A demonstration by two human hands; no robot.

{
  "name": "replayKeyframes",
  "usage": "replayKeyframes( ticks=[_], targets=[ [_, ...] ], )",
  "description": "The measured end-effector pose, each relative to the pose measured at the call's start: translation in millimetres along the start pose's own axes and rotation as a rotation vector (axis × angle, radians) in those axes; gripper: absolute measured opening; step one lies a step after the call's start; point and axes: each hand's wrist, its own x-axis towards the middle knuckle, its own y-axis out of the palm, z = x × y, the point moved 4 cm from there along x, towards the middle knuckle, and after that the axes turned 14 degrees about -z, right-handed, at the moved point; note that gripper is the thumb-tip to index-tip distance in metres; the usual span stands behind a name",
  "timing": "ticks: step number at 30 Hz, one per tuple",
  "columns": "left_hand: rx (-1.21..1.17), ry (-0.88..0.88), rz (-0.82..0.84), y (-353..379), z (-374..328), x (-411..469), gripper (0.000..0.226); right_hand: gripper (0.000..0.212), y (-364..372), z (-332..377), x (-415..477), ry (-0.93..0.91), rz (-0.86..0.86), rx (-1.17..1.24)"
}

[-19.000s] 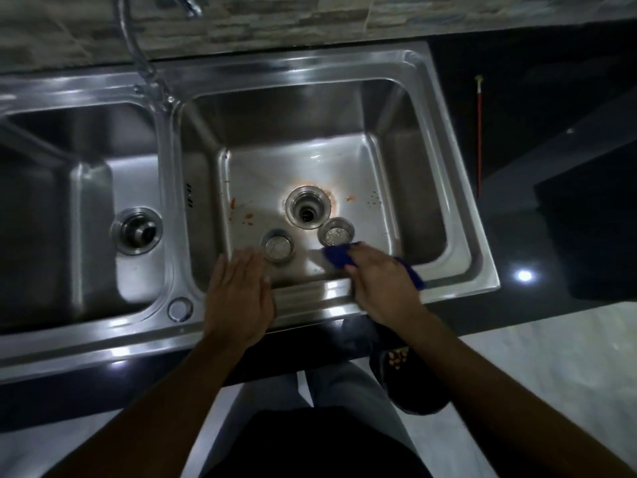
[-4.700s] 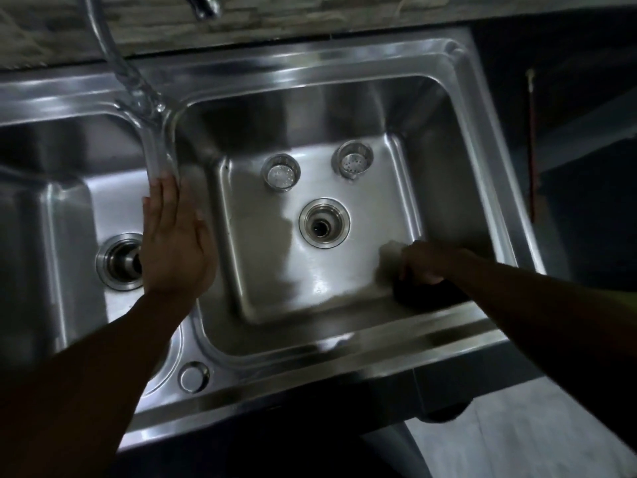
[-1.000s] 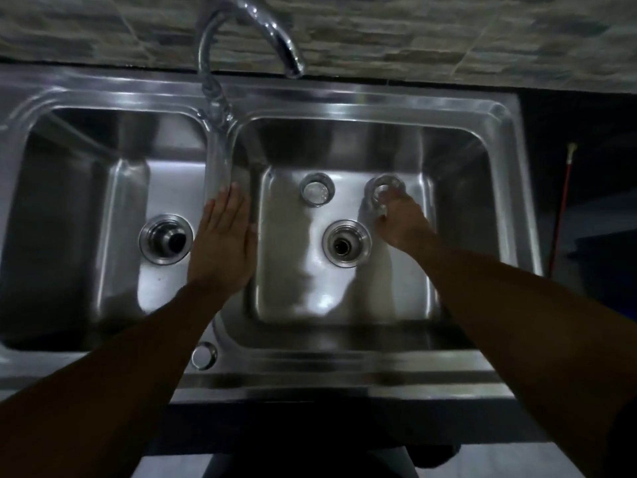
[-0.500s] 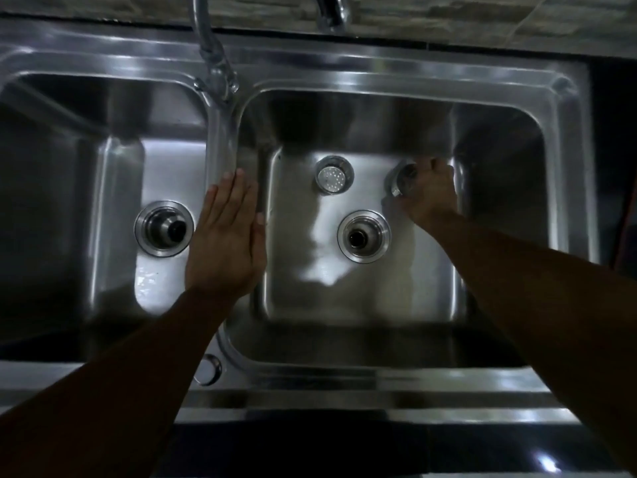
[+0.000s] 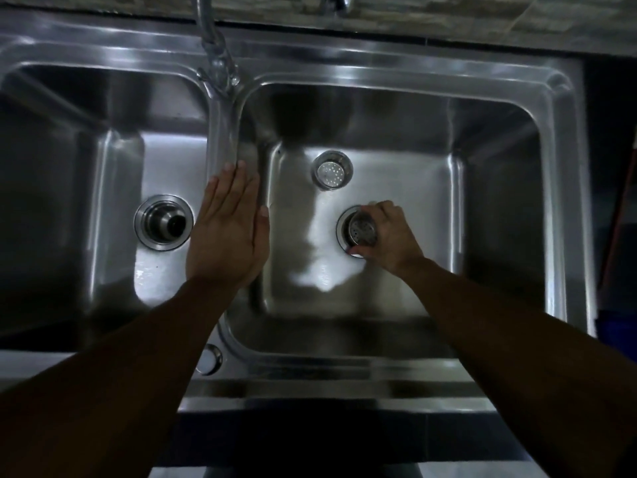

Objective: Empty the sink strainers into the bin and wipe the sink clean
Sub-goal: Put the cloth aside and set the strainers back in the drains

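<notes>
Head view showed the right hand (image 5: 391,238) pinching a strainer basket (image 5: 362,230) over the right basin's drain (image 5: 342,232); keeping it level looked the way to seat it flush. Left hand (image 5: 227,232) lay flat, holding nothing, on the divider (image 5: 220,132).

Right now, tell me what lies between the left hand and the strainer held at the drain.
Head view: only bare sink floor between left hand and the strainer that the right hand holds.

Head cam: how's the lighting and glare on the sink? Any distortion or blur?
Head view: dim overall, corners near black; glare patch on the right basin floor; strainer in the right hand readable, holes visible; sink rim bows from the wide-angle lens; edges slightly soft.
</notes>
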Motion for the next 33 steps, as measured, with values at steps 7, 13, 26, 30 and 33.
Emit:
replayKeyframes(
  ticks=[7,13,26,30,33],
  targets=[
    [-0.006,-0.01,-0.011,0.1,0.2,-0.1,0.05,0.087,13.7,2.5,-6.1,-0.013,0.034,-0.038],
    [-0.022,-0.03,-0.006,0.9,1.0,1.1,0.05,0.075,13.6,-2.6,-13.7,-0.056,0.028,0.0],
    [-0.075,-0.054,-0.009,-0.1,1.3,3.1,0.048,0.057,2.7,28.2,15.6,0.005,-0.226,0.082],
    [-0.07,-0.043,0.002,3.4,5.2,2.2,0.049,0.091,6.5,49.2,55.2,0.049,-0.161,0.037],
    [-0.066,-0.056,-0.002,6.7,7.6,1.6,0.049,0.102,11.5,55.4,78.0,0.025,-0.092,-0.005]
  ],
)
